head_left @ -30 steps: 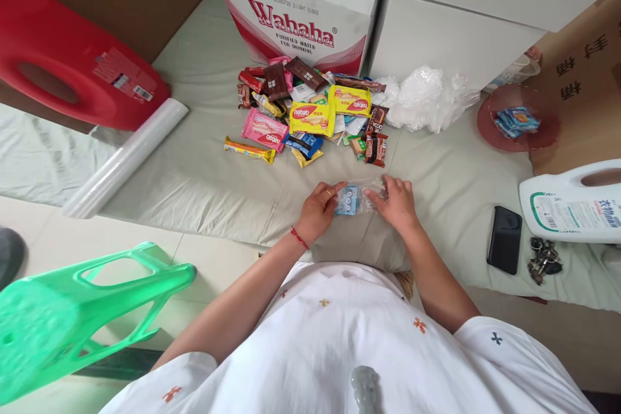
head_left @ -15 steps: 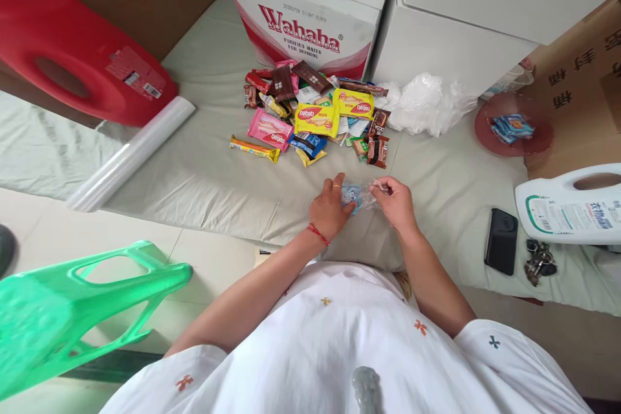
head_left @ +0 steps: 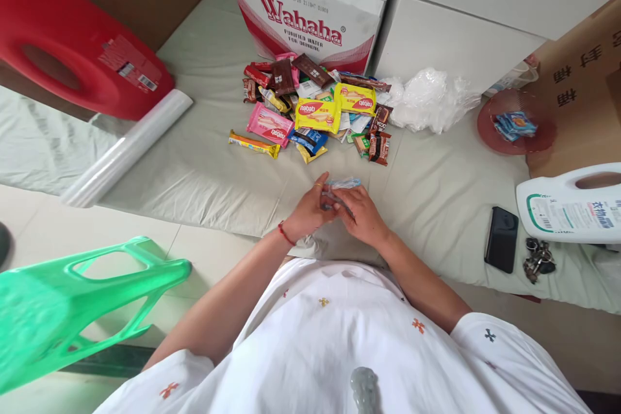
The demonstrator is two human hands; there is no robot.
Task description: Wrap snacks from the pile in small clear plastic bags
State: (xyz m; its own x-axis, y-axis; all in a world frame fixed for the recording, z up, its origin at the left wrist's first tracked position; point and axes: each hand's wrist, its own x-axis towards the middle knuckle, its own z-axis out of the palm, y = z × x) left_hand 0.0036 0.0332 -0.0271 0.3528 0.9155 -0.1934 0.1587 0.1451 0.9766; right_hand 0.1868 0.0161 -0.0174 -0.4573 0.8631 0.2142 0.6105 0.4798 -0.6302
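A small blue packet in clear plastic (head_left: pixel 345 184) is held between my two hands, low over the cloth and partly hidden by the fingers. My left hand (head_left: pixel 310 208) is closed on its left side, thumb pointing right. My right hand (head_left: pixel 359 212) curls over its near side, the fingers bent and meeting the left hand's fingertips. Just beyond lies a heap of wrapped snacks, with two yellow wafer packs (head_left: pixel 317 115), a pink wafer pack (head_left: pixel 270 124), a thin yellow-orange bar (head_left: pixel 253 144) and a blue packet (head_left: pixel 309 140).
Behind the snacks stands a Wahaba-style water carton (head_left: pixel 303 19); crumpled clear plastic (head_left: pixel 429 102) lies beside it. A red dish (head_left: pixel 495 142) holds blue packets. At right are a phone (head_left: pixel 501 239), keys (head_left: pixel 538 259) and a white bottle (head_left: pixel 567 207); at left, a plastic roll (head_left: pixel 130 145), red jug (head_left: pixel 97 32) and green stool (head_left: pixel 43 310).
My right hand has moved left and closed in on my left hand, which shifted slightly left. The plastic stretched between them is now gathered up and the packet is tilted.
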